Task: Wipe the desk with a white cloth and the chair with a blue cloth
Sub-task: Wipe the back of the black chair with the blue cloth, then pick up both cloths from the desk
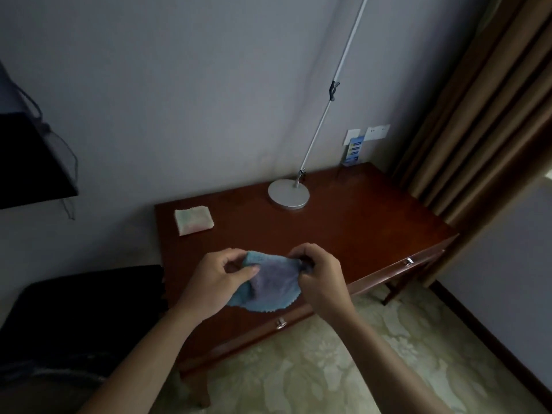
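Note:
A blue cloth (270, 283) hangs between both hands above the front edge of the brown wooden desk (358, 231). My left hand (219, 279) pinches its left side between thumb and fingers. My right hand (318, 273) grips its right corner with curled fingers. A folded white cloth (193, 220) lies on the desk's far left corner, apart from both hands. The black chair (80, 312) stands to the left of the desk, below my left forearm.
A silver lamp base (288, 193) with a thin slanted pole stands at the back of the desk. A blue card stand (354, 152) sits at the back right corner. Brown curtains (478, 115) hang on the right. Drawer knobs (280, 323) face the patterned carpet (343, 369).

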